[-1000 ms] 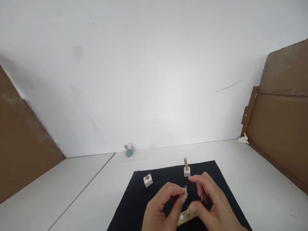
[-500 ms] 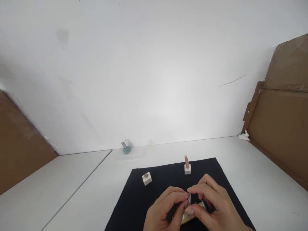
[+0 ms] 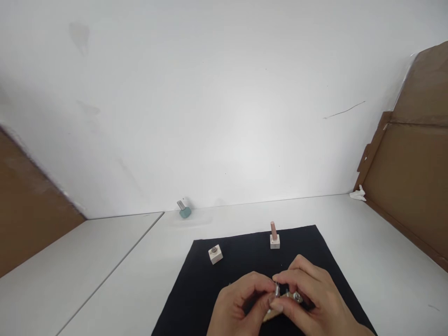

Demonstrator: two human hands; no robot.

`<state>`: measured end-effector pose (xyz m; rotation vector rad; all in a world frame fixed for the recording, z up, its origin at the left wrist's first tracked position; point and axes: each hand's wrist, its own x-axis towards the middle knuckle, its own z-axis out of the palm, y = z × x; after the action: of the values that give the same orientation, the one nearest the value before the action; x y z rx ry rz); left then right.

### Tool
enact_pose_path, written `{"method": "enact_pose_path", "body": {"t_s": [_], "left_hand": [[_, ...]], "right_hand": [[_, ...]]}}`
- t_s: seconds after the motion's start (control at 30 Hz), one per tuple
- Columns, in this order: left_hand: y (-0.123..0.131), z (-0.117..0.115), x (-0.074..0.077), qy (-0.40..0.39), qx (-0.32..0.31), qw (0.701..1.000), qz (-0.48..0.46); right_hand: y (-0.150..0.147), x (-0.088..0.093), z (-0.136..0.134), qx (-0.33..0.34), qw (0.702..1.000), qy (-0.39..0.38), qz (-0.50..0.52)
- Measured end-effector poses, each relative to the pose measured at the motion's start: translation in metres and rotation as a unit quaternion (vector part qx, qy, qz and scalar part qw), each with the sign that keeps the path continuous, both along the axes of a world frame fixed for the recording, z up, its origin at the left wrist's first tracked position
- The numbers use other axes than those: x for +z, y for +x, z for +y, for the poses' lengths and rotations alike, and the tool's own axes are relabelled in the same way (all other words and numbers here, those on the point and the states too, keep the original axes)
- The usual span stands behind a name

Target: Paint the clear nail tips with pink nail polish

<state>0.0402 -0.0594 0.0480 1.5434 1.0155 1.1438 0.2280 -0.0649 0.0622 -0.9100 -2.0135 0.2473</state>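
Close together at the bottom of the head view, my left hand (image 3: pixel 241 301) and my right hand (image 3: pixel 311 294) both pinch a small, clear, shiny piece (image 3: pixel 277 290) between thumb and fingertips. Its exact kind is too small to make out. Just beneath the fingers lies a tan, flat object (image 3: pixel 273 315), mostly hidden by my hands, with small shiny bits near its right end. A black cloth (image 3: pixel 199 284) spreads underneath. On it, beyond my hands, stand a nail polish bottle with a pinkish cap (image 3: pixel 275 240) and an uncapped white square bottle (image 3: pixel 215 255).
A teal bottle with a silver cap (image 3: pixel 185 211) sits at the back of the white table (image 3: pixel 122 275), near the white wall (image 3: pixel 224 116). Brown cardboard panels (image 3: pixel 409 172) border the sides. A crumpled white scrap (image 3: pixel 358 193) lies in the right back corner.
The camera view has shifted slightly. Both hands stay together at the small clear piece, with a small change in finger position; the bottles stand where they were.
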Motion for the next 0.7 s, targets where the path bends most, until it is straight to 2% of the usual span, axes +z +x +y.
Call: {"method": "enact_pose_path", "body": {"t_s": [0.27,0.37,0.5,0.6,0.7], "left_hand": [[-0.003,0.001,0.010,-0.036,0.000,0.999,0.014],[-0.003,0.000,0.015,-0.099,-0.021,0.994,-0.036],[0.002,-0.002,0.021,-0.186,-0.054,0.971,-0.140],[0.004,-0.001,0.020,-0.209,-0.062,0.960,-0.175],[0.001,0.002,0.015,-0.210,-0.071,0.961,-0.168]], "right_hand": [[-0.003,0.000,0.000,-0.015,1.000,0.012,-0.005],[-0.006,-0.002,0.000,-0.017,0.999,0.028,0.016],[-0.008,-0.006,0.000,-0.018,0.998,0.054,0.041],[-0.007,-0.006,-0.001,-0.018,0.998,0.051,0.037],[-0.007,-0.004,-0.001,-0.018,0.998,0.046,0.027]]}}
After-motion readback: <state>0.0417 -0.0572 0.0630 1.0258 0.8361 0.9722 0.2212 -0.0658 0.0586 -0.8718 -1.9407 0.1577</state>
